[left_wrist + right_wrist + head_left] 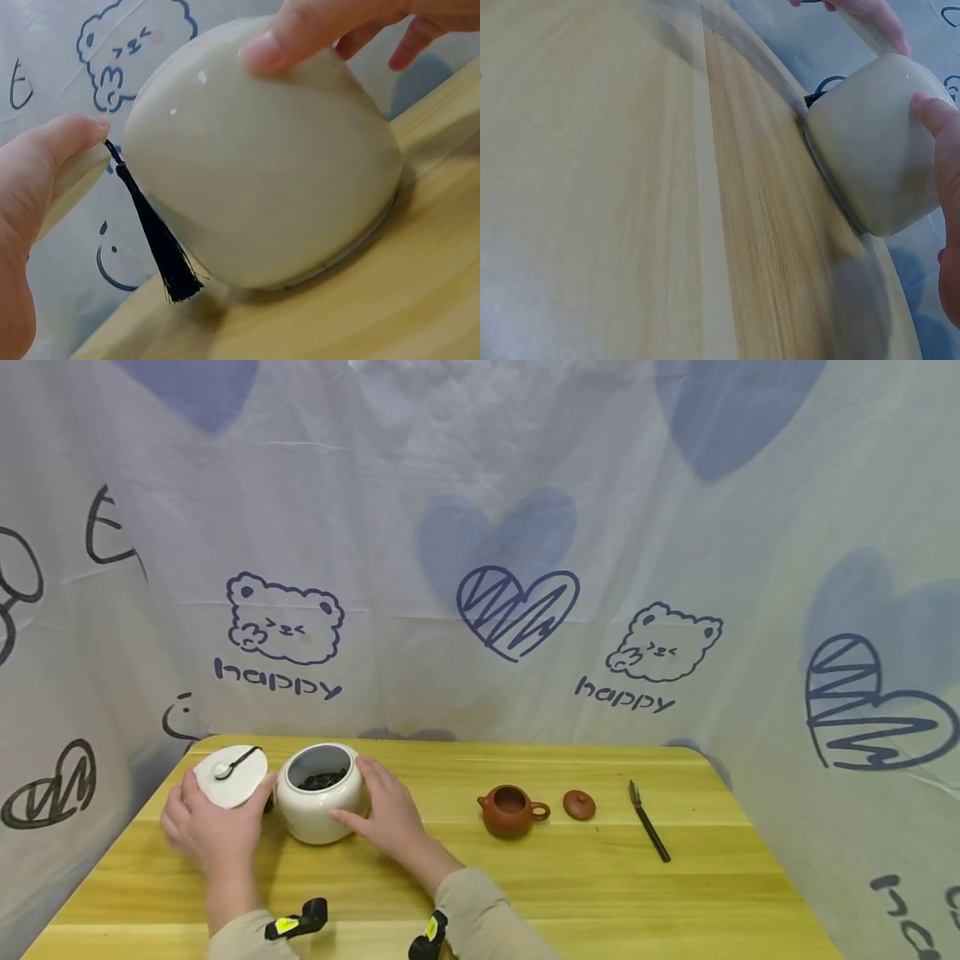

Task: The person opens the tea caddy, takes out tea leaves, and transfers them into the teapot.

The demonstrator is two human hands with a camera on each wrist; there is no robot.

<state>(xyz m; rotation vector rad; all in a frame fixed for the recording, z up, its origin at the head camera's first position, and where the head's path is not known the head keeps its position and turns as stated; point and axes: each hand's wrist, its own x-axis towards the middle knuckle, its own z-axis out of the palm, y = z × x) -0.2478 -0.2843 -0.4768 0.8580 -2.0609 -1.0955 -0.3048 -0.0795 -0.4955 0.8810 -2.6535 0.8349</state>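
Note:
A round white ceramic jar (318,817) stands uncovered at the left of the table, dark tea leaves (322,780) visible inside. Its white lid (243,781), topped by a small knob with a black cord, is held by my left hand (217,827) just left of the jar. From that cord a black tassel (159,232) hangs down along the jar's side in the left wrist view. My right hand (393,814) rests against the jar's right side, thumb in front and fingers near the rim. The jar's base sits on the wood.
Right of the jar on the wooden table (600,902) are a small reddish-brown clay teapot (507,821) without its lid, the little clay lid (579,805), and a thin dark-handled tool (651,831). A printed white cloth (390,677) hangs behind the table.

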